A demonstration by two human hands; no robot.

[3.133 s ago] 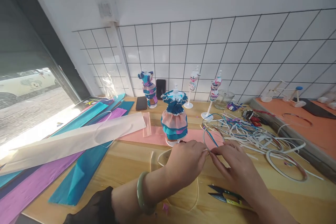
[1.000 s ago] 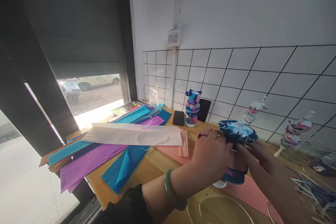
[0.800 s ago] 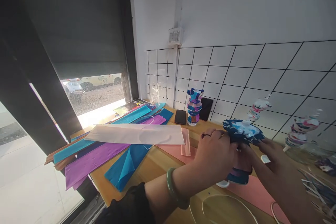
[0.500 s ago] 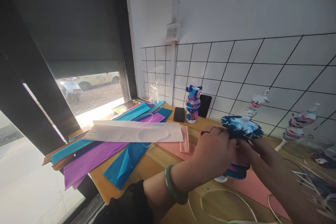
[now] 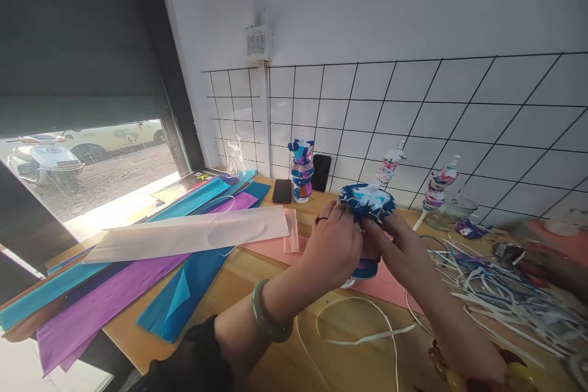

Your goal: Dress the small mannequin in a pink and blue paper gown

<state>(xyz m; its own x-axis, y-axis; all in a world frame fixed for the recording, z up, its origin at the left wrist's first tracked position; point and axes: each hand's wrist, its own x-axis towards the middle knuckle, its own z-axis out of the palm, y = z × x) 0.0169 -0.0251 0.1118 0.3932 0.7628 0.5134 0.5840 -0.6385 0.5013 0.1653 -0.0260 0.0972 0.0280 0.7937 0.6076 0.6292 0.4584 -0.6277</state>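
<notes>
Both my hands are around a bottle-shaped craft wrapped in bands of coloured paper. Its wide frilled top (image 5: 367, 198) is dark blue with a pale, shiny middle, and lower down a purple and blue body (image 5: 367, 266) shows below my fingers. My left hand (image 5: 334, 246) grips the left side just under the frill, fingers bent. From the right, my right hand (image 5: 400, 244) closes on the same place, thumb near the middle. The fingertips are partly hidden under the frill. A pink sheet (image 5: 386, 290) lies beneath the craft.
Left lie a cream paper strip (image 5: 193, 234), purple paper (image 5: 114, 293) and blue paper (image 5: 169, 300). Behind stand a phone (image 5: 282, 191) and a similar wrapped craft (image 5: 302, 171). Loose cords (image 5: 496, 294) and a glass bowl (image 5: 452, 211) are right, where another person's blurred hand (image 5: 563, 269) shows.
The view has turned right, bringing the cord pile, glass bowl and another person's hand into fuller sight. Both my hands still hold the craft under its frill.
</notes>
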